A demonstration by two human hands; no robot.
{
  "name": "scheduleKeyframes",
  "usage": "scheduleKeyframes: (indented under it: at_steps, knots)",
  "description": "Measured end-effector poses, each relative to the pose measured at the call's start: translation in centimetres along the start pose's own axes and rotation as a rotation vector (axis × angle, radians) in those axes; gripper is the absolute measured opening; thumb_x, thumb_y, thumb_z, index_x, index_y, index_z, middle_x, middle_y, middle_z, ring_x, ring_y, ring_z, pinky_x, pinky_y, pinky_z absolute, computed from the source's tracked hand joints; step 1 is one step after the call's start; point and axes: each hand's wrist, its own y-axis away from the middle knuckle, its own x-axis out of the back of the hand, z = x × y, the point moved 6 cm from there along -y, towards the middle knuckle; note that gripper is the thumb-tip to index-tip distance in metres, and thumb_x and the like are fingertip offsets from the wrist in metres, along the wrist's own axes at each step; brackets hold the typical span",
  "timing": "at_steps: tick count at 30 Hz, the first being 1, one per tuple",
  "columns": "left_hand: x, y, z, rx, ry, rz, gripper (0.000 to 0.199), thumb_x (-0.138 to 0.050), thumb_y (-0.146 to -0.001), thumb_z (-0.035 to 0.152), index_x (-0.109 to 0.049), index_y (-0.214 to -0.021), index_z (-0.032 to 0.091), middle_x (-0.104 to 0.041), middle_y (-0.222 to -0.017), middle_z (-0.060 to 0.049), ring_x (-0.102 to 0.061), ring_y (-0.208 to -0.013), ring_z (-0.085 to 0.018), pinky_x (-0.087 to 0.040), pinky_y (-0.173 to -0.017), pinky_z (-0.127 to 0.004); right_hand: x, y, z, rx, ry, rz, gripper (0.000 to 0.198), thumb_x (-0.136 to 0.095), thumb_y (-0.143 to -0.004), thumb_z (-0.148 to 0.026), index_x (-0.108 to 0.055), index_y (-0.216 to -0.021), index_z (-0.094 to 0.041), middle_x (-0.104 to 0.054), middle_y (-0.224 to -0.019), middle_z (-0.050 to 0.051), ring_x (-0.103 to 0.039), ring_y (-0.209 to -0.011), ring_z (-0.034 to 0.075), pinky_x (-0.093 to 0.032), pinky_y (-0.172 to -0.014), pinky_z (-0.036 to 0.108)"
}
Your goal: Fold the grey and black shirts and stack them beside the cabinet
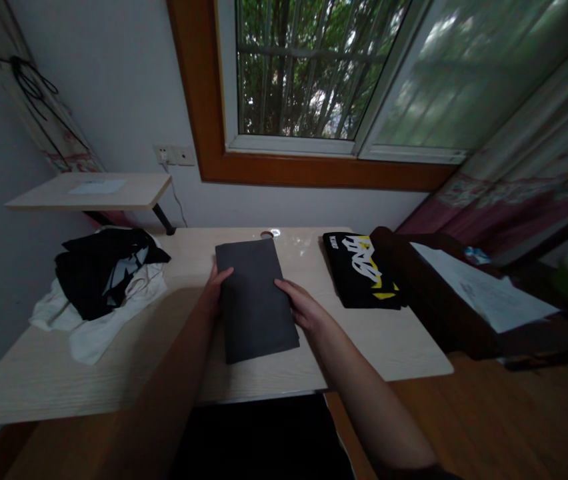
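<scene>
Head view: flat, dark grey rectangular item (pixel 257 300), material hard to tell, held at the middle of the pale wood-grain table (pixel 394 357); whether resting on the surface or just above, cannot tell. Gripped by both long sides: left hand (pixel 214 293) at 9 o'clock, thumb laid over the upper face, fingers mostly hidden behind the edge; right hand (pixel 304 305) at 3 o'clock, thumb likewise on top, fingers curled beside and beneath. Left forearm (pixel 174 373) slanting in from 7 o'clock, right forearm (pixel 364 393) from 5.

Long axis leading away from the body, far end pointing just short of 12 o'clock, near end just short of 6; broad face upward. Sliver of a second layer at the 5 o'clock corner.

Near end just inside the table's front edge; far end near the back edge, close to small brown round object (pixel 267 235) at 12. Strip of tabletop at 3, between right hand and folded black garment with white lettering and yellow patches (pixel 361 270); wider stretch at 9, up to rumpled heap of black and off-white cloth (pixel 89 273). At 10, raised pale wooden shelf (pixel 134 193); beyond 12, orange-brown window frame (pixel 314 172). Past the table's right edge, at 3, white paper sheet (pixel 484 293).
</scene>
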Motion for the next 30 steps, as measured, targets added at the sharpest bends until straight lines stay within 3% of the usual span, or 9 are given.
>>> scheduleKeyframes:
  at_steps: [3, 6, 9, 15, 18, 23, 30]
  knots:
    - [0.3, 0.1, 0.1, 0.024, 0.029, -0.027, 0.082, -0.079, -0.075, 0.032, -0.043, -0.148, 0.029, -0.074, -0.118, -0.008, -0.073, -0.102, -0.033, -0.059, -0.092, -0.047, -0.2, 0.2, 0.3, -0.112, 0.048, -0.083, 0.037, -0.071, -0.088, -0.047, -0.069, -0.109, -0.017, -0.079, -0.104, 0.011, -0.076, -0.094, 0.024, -0.063, -0.089, 0.038]
    - [0.4, 0.0, 0.1, 0.041, 0.035, -0.063, 0.079, -0.079, -0.076, 0.032, -0.044, -0.148, 0.029, -0.075, -0.115, -0.008, -0.073, -0.101, -0.033, -0.059, -0.092, -0.048, -0.7, 0.5, 0.3, -0.125, 0.105, -0.147, 0.036, -0.071, -0.088, -0.047, -0.071, -0.107, -0.017, -0.079, -0.104, 0.011, -0.076, -0.094, 0.024, -0.062, -0.092, 0.038]
    - [0.3, -0.2, 0.1, 0.028, 0.041, -0.069, 0.079, -0.08, -0.076, 0.032, -0.045, -0.147, 0.028, -0.076, -0.114, -0.007, -0.073, -0.099, -0.031, -0.059, -0.093, -0.049, -1.2, 0.9, -0.1, -0.023, 0.133, -0.163, 0.04, -0.076, -0.083, -0.041, -0.068, -0.116, -0.02, -0.077, -0.112, 0.009, -0.075, -0.099, 0.025, -0.06, -0.095, 0.04]
    - [0.2, -0.7, -0.9, 0.051, -0.067, 0.003, 0.079, -0.082, -0.075, 0.033, -0.048, -0.145, 0.027, -0.075, -0.114, -0.008, -0.074, -0.095, -0.029, -0.059, -0.092, -0.048, -1.6, 1.0, -0.5, 0.147, 0.121, -0.149, 0.073, -0.079, -0.074, -0.028, -0.05, -0.142, -0.032, -0.073, -0.125, 0.002, -0.073, -0.106, 0.026, -0.057, -0.099, 0.044]
    - [-0.2, -0.9, -1.2, 0.021, -0.038, -0.028, 0.072, -0.08, -0.076, 0.033, -0.051, -0.142, 0.025, -0.072, -0.123, -0.009, -0.071, -0.107, -0.03, -0.056, -0.098, -0.047, -1.2, 1.1, -1.4, 0.188, 0.148, -0.114, 0.074, -0.075, -0.074, -0.027, -0.049, -0.144, -0.032, -0.071, -0.128, 0.002, -0.072, -0.107, 0.027, -0.057, -0.097, 0.044]
    - [-0.1, -1.8, -1.6, -0.073, 0.096, -0.094, 0.07, -0.076, -0.078, 0.026, -0.048, -0.143, 0.027, -0.053, -0.152, -0.011, -0.054, -0.136, -0.028, -0.045, -0.112, -0.044, 0.8, 2.0, -6.1, 0.288, 0.246, -0.026, 0.07, -0.072, -0.075, -0.027, -0.054, -0.142, -0.031, -0.072, -0.126, 0.001, -0.07, -0.108, 0.028, -0.056, -0.097, 0.043]
    - [0.4, -2.1, -1.9, -0.063, 0.11, -0.154, 0.068, -0.074, -0.082, 0.025, -0.044, -0.143, 0.031, -0.048, -0.155, -0.013, -0.06, -0.13, -0.028, -0.048, -0.108, -0.051, 7.5, 4.3, -15.9, 0.287, 0.424, 0.22, 0.071, -0.074, -0.073, -0.026, -0.053, -0.141, -0.031, -0.075, -0.113, 0.005, -0.073, -0.084, 0.025, -0.061, -0.073, 0.038]
